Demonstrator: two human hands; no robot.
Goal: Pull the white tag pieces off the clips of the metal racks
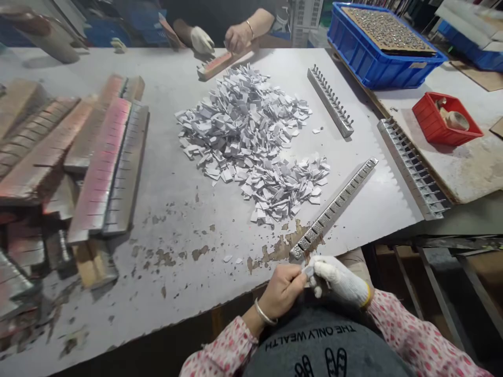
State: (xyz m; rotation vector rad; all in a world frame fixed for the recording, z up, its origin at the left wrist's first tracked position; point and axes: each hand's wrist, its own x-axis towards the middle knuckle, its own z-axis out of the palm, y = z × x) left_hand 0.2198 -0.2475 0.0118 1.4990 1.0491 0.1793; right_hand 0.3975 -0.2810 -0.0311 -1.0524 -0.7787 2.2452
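Pinched a small pale piece (pixel 309 272) by the near edge of the table (pixel 168 167), clamped between the fingertips of the bare left hand (pixel 283 289) and the gloved right hand (pixel 340 280). Had just this one in grip, seemingly partway through handling, against a large heap of white pieces (pixel 247 131) lying loose beyond, apparently much left to do. Gave no clear sign of any already done. Left a slotted metal bar (pixel 334 209) untouched, just past the fingers.
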